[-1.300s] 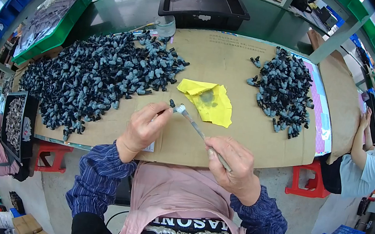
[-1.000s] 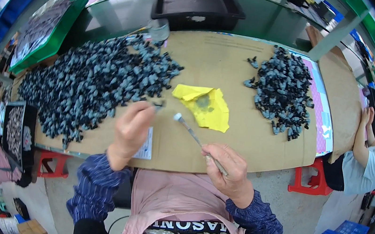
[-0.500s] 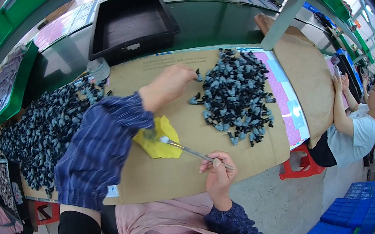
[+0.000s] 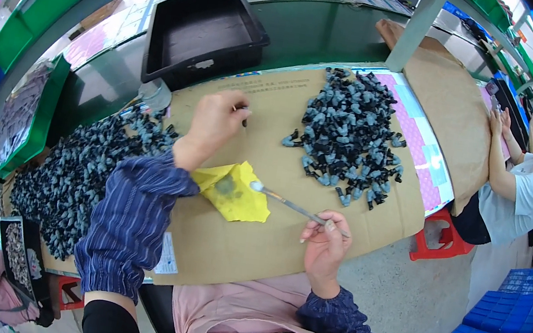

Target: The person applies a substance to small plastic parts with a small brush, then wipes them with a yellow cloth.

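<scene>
Small dark part [image 4: 244,120]: pinched at the fingers of the left hand [image 4: 215,125], held over the bare cardboard-covered surface [image 4: 249,245], between the two heaps and toward the far edge. Left arm in a blue striped sleeve [image 4: 132,216], stretched out from the near side.

Thin brush [image 4: 292,205]: shaft gripped between the pressed-together fingers of the right hand [image 4: 325,247], near edge of the surface; its pale tip lies just beside the yellow cloth [image 4: 231,190].

Yellow cloth: crumpled, grey smudge at its middle, flat on the surface between the hands.

Right heap of dark and grey parts [image 4: 351,137]: far right of the left hand, well apart from it.

Left heap of dark and grey parts [image 4: 84,169]: larger, spread along the left side.

Black tray [image 4: 205,30]: far side, behind the left hand.

Another person [image 4: 514,179]: seated at far right, arms on a neighbouring surface.
</scene>
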Tool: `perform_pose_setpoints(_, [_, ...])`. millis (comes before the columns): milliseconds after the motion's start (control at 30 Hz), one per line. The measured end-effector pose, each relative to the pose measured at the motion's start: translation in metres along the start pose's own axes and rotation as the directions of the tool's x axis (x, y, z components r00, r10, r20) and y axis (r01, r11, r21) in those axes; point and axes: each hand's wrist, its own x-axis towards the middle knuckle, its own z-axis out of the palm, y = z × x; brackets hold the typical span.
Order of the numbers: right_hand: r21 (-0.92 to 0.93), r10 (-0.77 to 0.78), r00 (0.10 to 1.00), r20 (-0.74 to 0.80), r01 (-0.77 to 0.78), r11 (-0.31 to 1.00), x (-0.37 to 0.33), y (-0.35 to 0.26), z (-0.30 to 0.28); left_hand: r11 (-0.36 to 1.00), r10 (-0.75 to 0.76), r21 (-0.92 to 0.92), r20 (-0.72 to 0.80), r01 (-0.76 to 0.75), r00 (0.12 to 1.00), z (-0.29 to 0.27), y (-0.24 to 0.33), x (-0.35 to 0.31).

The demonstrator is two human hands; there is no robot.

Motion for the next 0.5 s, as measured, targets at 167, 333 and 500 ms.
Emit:
perform_pose_setpoints(167, [-0.037,-0.109,0.994,0.006,0.109,0.993,-0.003,-0.004,0.016,0.927,-0.223,-0.356,-0.269,0.119,0.937,-0.048,0.027,-0.085])
perform_pose_setpoints(333, [-0.337,-0.243,0.912,0.329,0.354,0.872,-0.015,-0.013,0.066,0.982,-0.041,-0.186,-0.411,-0.04,0.911,-0.057,0.053,-0.144])
perform_pose_setpoints(500, [-0.486,-0.215,0.738,0.64,0.605,0.631,-0.021,-0.001,0.085,0.981,-0.112,-0.191,-0.543,0.007,0.832,-0.044,0.056,-0.169])
